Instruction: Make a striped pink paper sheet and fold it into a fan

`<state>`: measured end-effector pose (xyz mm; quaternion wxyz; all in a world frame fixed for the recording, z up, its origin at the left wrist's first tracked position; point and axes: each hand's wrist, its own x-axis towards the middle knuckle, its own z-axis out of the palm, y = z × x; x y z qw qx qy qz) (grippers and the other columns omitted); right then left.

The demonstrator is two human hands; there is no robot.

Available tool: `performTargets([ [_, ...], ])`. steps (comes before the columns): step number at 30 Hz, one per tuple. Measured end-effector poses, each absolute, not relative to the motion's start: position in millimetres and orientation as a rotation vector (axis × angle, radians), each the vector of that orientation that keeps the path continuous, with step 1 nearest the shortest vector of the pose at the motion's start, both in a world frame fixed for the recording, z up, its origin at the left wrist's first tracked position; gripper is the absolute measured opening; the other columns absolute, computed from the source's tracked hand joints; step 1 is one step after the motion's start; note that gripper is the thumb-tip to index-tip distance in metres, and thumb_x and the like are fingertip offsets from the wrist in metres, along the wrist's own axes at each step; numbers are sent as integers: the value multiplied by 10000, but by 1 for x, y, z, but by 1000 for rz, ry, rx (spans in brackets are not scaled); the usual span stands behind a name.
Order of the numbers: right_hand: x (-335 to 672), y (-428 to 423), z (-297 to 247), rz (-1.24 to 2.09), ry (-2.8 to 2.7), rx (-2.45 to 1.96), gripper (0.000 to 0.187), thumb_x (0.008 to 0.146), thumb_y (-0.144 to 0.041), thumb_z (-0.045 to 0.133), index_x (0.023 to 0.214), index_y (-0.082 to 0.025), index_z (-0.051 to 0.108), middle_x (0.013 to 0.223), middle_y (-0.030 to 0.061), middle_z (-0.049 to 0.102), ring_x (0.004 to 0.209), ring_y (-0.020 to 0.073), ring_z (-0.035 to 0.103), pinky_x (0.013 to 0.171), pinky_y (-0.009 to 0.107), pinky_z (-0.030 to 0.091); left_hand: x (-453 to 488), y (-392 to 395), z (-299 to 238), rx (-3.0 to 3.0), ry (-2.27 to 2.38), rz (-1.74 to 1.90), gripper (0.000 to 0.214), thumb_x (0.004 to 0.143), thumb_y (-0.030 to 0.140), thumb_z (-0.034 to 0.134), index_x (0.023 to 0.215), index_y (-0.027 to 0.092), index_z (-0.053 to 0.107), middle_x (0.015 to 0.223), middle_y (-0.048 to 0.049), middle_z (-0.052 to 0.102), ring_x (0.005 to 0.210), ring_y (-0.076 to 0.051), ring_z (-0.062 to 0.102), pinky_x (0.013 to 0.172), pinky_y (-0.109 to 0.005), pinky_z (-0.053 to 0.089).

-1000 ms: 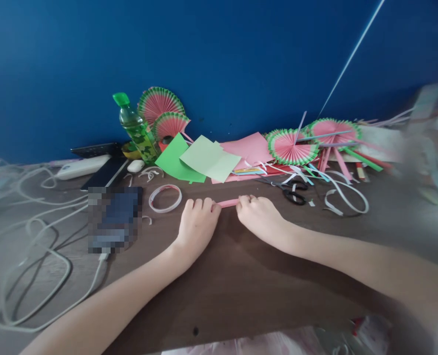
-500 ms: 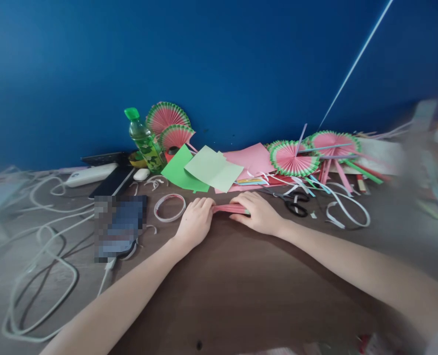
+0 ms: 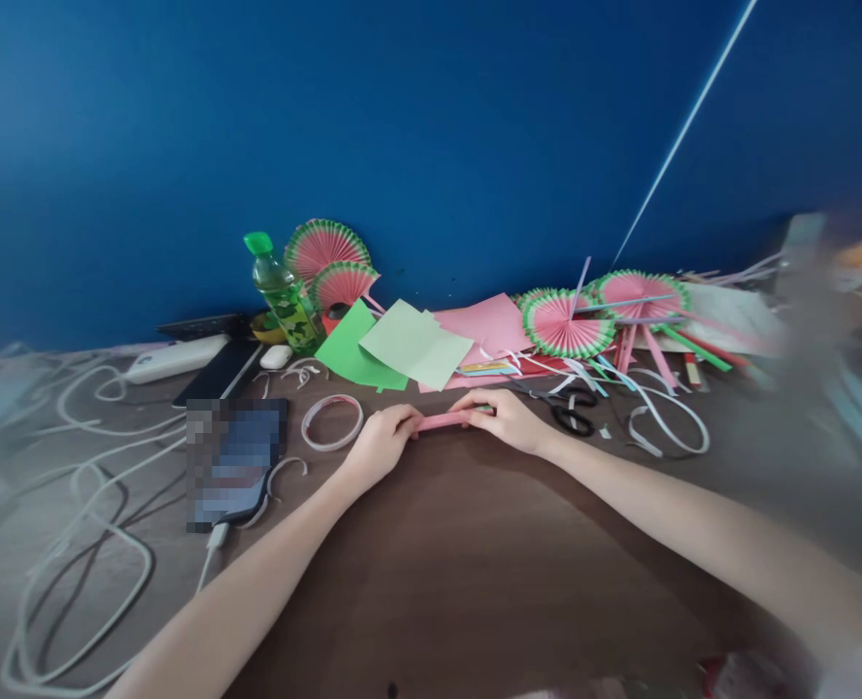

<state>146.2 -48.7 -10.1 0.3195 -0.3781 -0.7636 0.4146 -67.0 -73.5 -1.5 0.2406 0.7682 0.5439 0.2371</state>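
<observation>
A narrow strip of folded pink paper (image 3: 440, 420) with a green end is stretched between my hands, just above or on the brown table (image 3: 431, 582). My left hand (image 3: 381, 442) is closed on its left end. Toward the green end, my right hand (image 3: 505, 419) pinches it between thumb and fingers. Just left of my left hand lies a roll of tape (image 3: 332, 423). Scissors with black handles (image 3: 573, 417) rest right of my right hand. Behind the hands lie pale green paper (image 3: 416, 343), bright green paper (image 3: 358, 349) and pink paper (image 3: 485, 325).
Pleated pink-and-green paper fans (image 3: 569, 323) lie at the back right, and others (image 3: 327, 250) lean near a green-capped bottle (image 3: 285, 301). A phone (image 3: 242, 461) with a white cable (image 3: 147, 563) lies left. White paper strips (image 3: 682, 427) curl at the right. A blue wall (image 3: 431, 126) stands behind.
The pink paper looks narrower and flatter between my hands. My right hand's fingers have shifted along it into a looser pinch. The whole view has tilted slightly upward.
</observation>
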Motion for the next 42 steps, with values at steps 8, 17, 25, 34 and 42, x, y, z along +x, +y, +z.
performTargets([
  [8, 150, -40, -13, 1144, -1901, -993, 237, 771, -309, 556, 898, -138, 661, 842, 61, 686, 766, 163, 613, 753, 317, 444, -77, -67, -1, 1940, 1361, 673, 283, 826, 257, 396, 950, 168, 634, 819, -29, 683, 779, -159, 602, 764, -274, 443],
  [17, 160, -21, -26, 1415, -1599, -886, 246, 693, -346, 650, 856, -165, 687, 814, 47, 679, 739, 149, 593, 743, 321, 452, -86, -64, 6, 1836, 1327, 735, 322, 818, 297, 445, 1032, 159, 642, 740, -31, 687, 746, -159, 617, 781, -292, 468],
  [25, 162, -16, -22, 1579, -1495, -855, 255, 644, -299, 706, 854, -156, 678, 735, 24, 668, 662, 123, 609, 716, 299, 480, -87, -58, 2, 1705, 1357, 836, 309, 788, 280, 506, 1027, 145, 648, 789, -47, 706, 763, -176, 654, 788, -299, 491],
  [34, 155, -25, -22, 1113, -1659, -1010, 186, 735, -319, 617, 819, -165, 681, 822, 60, 699, 765, 176, 627, 748, 338, 477, -85, -58, -6, 1804, 1550, 928, 241, 794, 285, 501, 908, 196, 695, 996, -37, 695, 950, -216, 622, 889, -329, 460],
  [42, 154, -22, -26, 951, -1742, -1038, 168, 759, -307, 580, 865, -224, 679, 889, 38, 700, 791, 202, 638, 731, 349, 486, -86, -56, -10, 1869, 1567, 936, 262, 819, 301, 459, 946, 203, 667, 1011, -35, 686, 965, -198, 616, 900, -310, 455],
])
